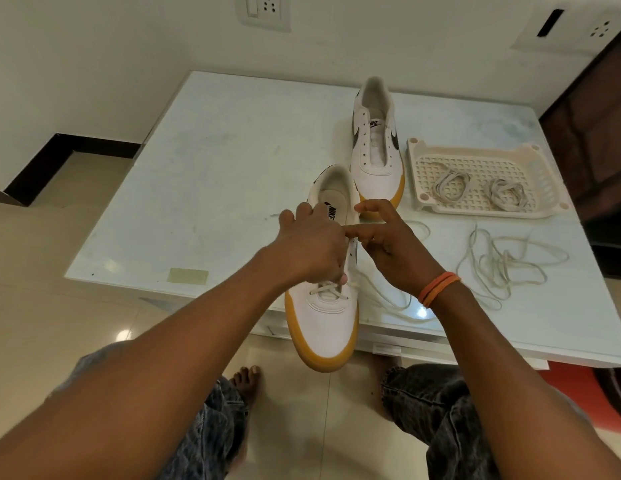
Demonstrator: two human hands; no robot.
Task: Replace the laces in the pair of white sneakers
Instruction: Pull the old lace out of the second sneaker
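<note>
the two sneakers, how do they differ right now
The near sneaker has a lace crossed through its lowest eyelets; the far sneaker has bare eyelets. The near one overhangs the table edge, toe toward the person, with the left hand and right hand working over it; the far one sits fully on the table, untouched. Both are white with tan soles and dark swooshes.

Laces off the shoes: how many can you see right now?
3, maybe more: two coiled off-white laces in the cream perforated plastic tray, and a loose off-white tangle on the white table, which may hold more than one lace.
</note>
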